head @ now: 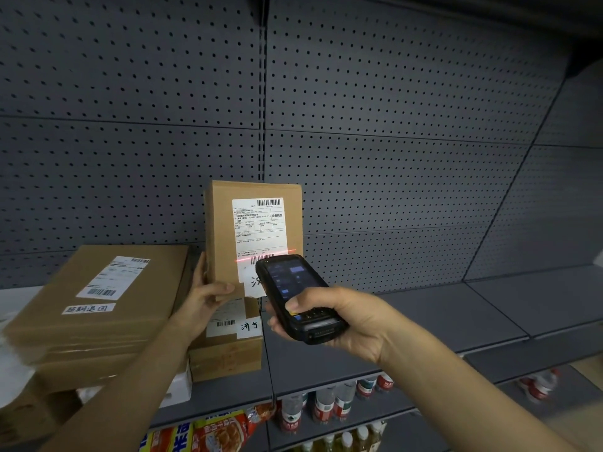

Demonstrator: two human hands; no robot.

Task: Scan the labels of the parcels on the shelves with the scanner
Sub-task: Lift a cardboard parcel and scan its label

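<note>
My left hand [205,296] grips the lower left edge of a small cardboard parcel [225,236] and holds it upright above the shelf. Its white shipping label [259,226] faces me. My right hand [346,321] holds a black handheld scanner [295,295] just in front of the parcel, screen lit, thumb on its keys. A red scan line [248,260] crosses the lower barcode of the label. Below the held parcel sits another labelled box [228,353]. A large flat parcel [98,305] with a label lies to the left.
The grey shelf [440,318] runs to the right under a grey pegboard back wall [391,125]. On the lower shelf stand several water bottles [326,406] and snack packs [215,432]. More cartons are stacked at the far left.
</note>
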